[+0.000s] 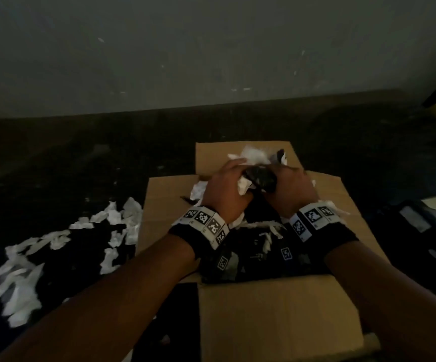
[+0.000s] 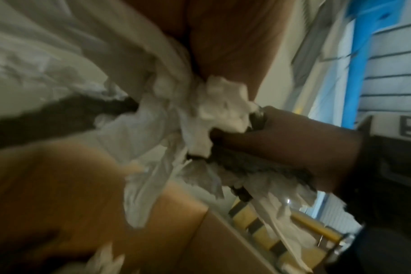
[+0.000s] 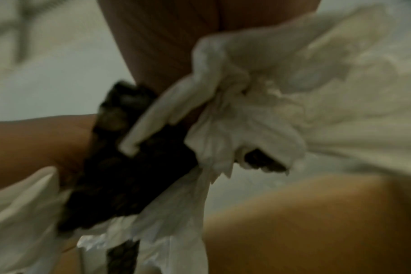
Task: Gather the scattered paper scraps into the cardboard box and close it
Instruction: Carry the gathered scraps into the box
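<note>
- Both hands meet over the open box, clenched together on one bundle (image 1: 256,178) of white and dark paper scraps.
- The left hand (image 1: 224,189) curls round the bundle's left side, with white paper bulging between its fingers.
- The right hand (image 1: 291,189) grasps the right side, fingers folded over the dark, crumpled part (the wrist views are blurred, but both show paper squeezed in a fist).
- Each wrist wears a black band with square black-and-white markers.
- The bundle hangs above the far half of the box (image 1: 277,317), not yet let go.
- The box sits on a dark floor. All four flaps look folded outward, and its hollow already holds dark and white scraps (image 1: 261,228).
- More white scraps (image 1: 55,246) lie scattered on the floor just left of the box, from its left flap towards the near left corner.
- To the right, other dark things on the floor are too dim to name.
- Step in hand, as I judge it: dropping a gathered handful into the box.
- The task seems partway done, since a good many scraps remain outside and the flaps stand open.
- The next move calls for lowering the bundle into the hollow and releasing both grips so no strips cling to the fingers or spill over the flaps.
- After that, the left pile needs sweeping up before the flaps can be folded shut.
</note>
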